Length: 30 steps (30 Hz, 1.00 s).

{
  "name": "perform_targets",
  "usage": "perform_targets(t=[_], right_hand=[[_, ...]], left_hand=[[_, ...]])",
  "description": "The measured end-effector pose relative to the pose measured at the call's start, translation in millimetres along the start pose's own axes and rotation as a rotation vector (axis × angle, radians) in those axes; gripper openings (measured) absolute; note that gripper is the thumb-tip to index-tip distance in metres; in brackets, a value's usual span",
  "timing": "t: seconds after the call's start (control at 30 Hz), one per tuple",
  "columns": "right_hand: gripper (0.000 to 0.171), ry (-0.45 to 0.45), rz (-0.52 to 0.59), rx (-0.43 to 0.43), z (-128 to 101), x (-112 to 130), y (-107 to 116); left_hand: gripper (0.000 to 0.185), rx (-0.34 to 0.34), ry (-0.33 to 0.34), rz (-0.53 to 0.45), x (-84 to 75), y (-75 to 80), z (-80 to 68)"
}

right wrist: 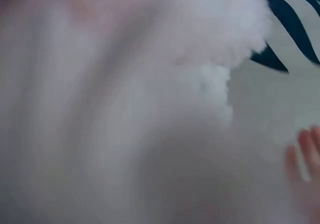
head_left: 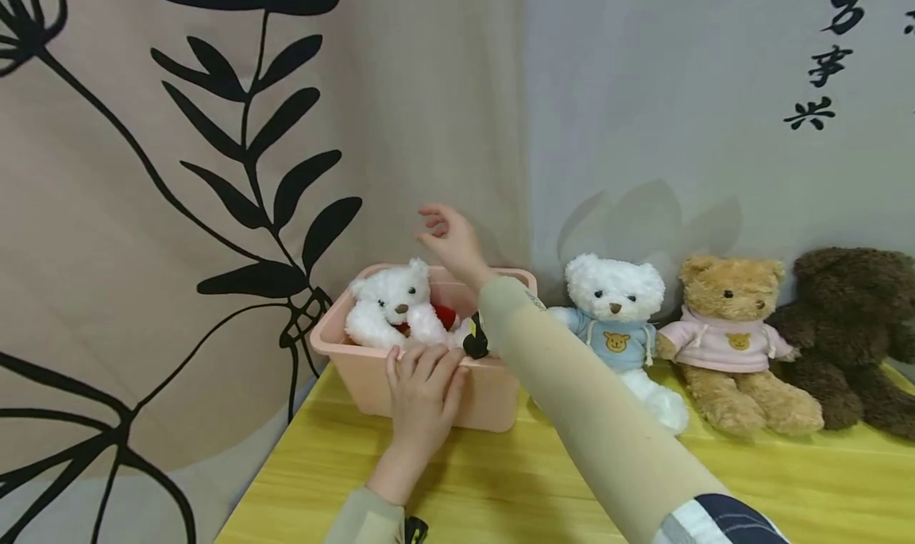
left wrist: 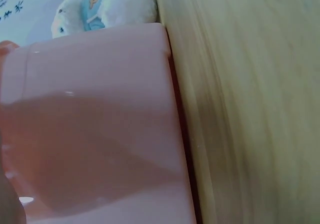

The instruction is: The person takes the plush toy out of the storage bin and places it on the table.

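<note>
Three teddy bears beside pink bin, right sleeve across.

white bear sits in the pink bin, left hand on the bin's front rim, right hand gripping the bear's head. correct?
Not quite. The right hand grips nothing: in the head view it hovers above the back of the pink bin, fingers loosely curled, clear of the white bear. The rest holds: the bear sits in the bin and the left hand rests on the bin's front rim.

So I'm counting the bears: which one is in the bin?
The white bear with the red top, alone inside the pink bin; the other three sit on the table.
</note>
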State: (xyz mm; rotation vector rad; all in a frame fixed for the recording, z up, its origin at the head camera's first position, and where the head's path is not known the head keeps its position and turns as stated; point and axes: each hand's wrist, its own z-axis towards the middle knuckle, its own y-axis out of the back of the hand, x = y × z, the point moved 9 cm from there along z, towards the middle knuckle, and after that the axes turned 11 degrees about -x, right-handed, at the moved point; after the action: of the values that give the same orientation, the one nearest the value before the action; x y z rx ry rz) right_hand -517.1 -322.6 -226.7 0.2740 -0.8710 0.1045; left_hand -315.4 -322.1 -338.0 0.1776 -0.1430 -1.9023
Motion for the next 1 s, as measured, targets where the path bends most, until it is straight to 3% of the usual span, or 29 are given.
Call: perform_targets(t=[0.13, 0.27, 0.33, 0.4, 0.5, 0.57, 0.73, 1.0], right_hand=[[0.048, -0.380, 0.419, -0.005, -11.3, -49.8, 3.5], [0.043, -0.641, 0.652, -0.032, -27.6, -77.5, 2.7], [0.047, -0.671, 0.657, 0.081, -30.4, -85.4, -11.6], [0.054, -0.687, 0.602, 0.256, -39.4, -80.9, -26.2], [0.066, -0.624, 0.508, 0.499, -49.1, -71.6, -44.3], [0.070, -0.606, 0.455, 0.585, -56.3, -60.4, -46.6], [0.081, -0.653, 0.418, 0.636, -60.6, -66.9, -51.7], [0.080, -0.760, 0.234, 0.592, -65.0, -86.9, -44.7]], left_hand=[[0.030, -0.044, -0.038, -0.028, -4.2, 3.5, 3.2], [0.029, -0.067, -0.060, -0.060, -10.1, 4.1, 4.4], [0.029, -0.067, -0.053, -0.064, -10.6, 2.7, 4.0], [0.029, -0.074, -0.047, -0.061, -9.5, 2.1, 3.9], [0.029, -0.084, -0.039, -0.054, -6.4, 2.3, 4.4], [0.029, -0.086, -0.036, -0.051, -4.8, 2.9, 4.8], [0.029, -0.073, -0.037, -0.038, -2.9, 3.9, 3.2], [0.029, -0.051, -0.029, -0.038, -3.3, 2.9, 2.8]])
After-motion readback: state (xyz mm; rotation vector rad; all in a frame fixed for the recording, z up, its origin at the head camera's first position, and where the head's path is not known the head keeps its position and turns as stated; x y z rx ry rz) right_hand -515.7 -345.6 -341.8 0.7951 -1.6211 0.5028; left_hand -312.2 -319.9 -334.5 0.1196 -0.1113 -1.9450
